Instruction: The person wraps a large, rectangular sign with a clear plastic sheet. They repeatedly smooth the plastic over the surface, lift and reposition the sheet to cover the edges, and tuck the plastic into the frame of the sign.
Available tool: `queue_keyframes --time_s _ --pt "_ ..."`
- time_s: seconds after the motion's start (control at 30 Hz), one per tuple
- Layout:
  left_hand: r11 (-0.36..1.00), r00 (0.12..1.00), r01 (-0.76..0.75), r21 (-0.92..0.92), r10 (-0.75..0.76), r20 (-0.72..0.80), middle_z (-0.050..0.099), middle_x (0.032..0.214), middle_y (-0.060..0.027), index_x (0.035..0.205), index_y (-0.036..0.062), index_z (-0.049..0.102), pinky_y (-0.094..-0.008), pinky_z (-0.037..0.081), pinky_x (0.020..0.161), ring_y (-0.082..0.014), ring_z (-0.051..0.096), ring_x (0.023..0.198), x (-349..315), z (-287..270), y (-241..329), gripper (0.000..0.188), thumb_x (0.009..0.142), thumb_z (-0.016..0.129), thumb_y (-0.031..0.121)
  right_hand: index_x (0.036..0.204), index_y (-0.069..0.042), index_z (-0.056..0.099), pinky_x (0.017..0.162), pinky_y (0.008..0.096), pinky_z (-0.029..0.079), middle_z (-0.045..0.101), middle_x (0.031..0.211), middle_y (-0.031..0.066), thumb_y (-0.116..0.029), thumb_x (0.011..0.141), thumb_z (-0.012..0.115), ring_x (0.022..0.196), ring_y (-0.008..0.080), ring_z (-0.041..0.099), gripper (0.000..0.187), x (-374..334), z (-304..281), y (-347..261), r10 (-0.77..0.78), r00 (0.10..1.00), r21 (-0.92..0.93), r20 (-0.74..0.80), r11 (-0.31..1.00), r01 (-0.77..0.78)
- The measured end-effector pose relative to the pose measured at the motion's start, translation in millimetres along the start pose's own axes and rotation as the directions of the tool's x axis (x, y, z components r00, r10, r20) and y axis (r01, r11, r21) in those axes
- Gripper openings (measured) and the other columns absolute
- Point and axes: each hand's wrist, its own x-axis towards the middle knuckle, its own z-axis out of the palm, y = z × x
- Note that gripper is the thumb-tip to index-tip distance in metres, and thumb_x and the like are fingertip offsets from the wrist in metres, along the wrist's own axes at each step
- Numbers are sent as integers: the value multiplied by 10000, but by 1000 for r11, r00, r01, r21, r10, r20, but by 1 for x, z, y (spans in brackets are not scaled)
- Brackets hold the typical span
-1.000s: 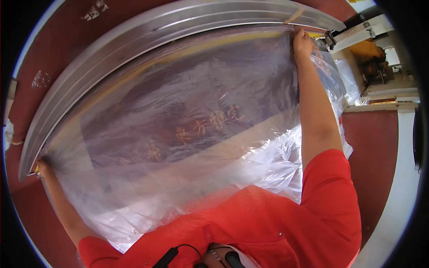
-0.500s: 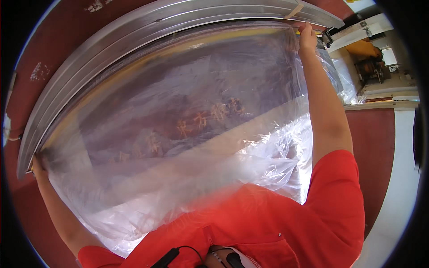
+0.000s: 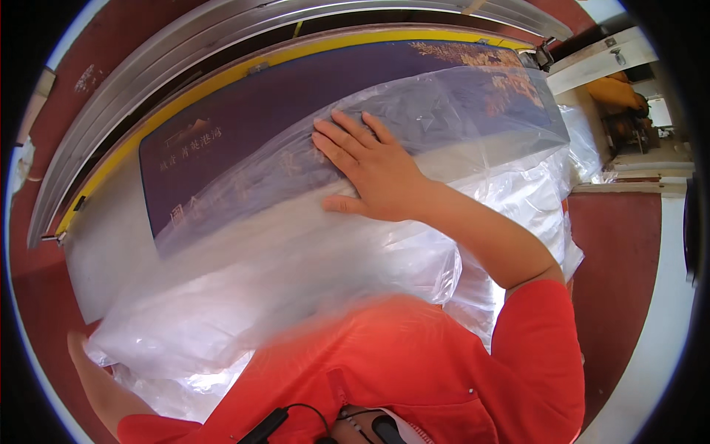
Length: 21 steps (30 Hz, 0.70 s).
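A large dark purple printed sheet (image 3: 244,111) with a white left border (image 3: 103,244) spreads in front of me, gold lettering on it and a gold pattern at its far right. Crumpled clear plastic film (image 3: 222,311) covers its near half. My right hand (image 3: 370,166) lies on the film near the middle, palm down, fingers spread. At the lower left, my left hand (image 3: 78,346) is beside the film's left edge; its fingers are hidden, so I cannot see whether it grips the film.
A yellow strip (image 3: 296,56) with small metal clips runs along the sheet's far edge. Behind it curves a silver metal rail (image 3: 244,28). A white ledge (image 3: 599,55) and machinery (image 3: 625,122) stand at the right. Dark red surfaces (image 3: 614,251) lie at the sides.
The film has come down from the sheet's far edge toward me, uncovering the far part. My right hand moved from the far right corner to the middle; my left hand moved down toward me.
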Motion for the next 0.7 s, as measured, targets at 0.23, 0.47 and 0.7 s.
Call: queue_keyframes --time_s 0.23,0.47,0.7 --pt "267 294 -920 -288 954 -53 550 819 -92 925 20 542 -279 400 680 -185 517 791 -258 72 505 295 778 535 275 1190 -30 342 981 403 142 313 1258 110 -446 749 464 1188 258 239 618 -13 8 1 32 996 59 -86 998 -27" --pt "13 49 -993 -116 949 -311 545 720 -81 676 63 546 -378 407 610 -276 525 697 -384 167 659 241 719 538 300 1165 -29 373 951 409 181 350 1233 102 -361 672 589 1168 257 285 633 -57 -11 -1 265 929 54 -258 964 -260" --pt "-26 48 -941 -337 977 -208 549 631 -52 700 47 566 -279 393 553 -143 513 590 -432 171 702 283 721 574 329 1155 -15 375 962 398 180 334 1244 98 -343 624 633 1181 240 268 676 -93 1 9 363 896 143 -258 931 -336"
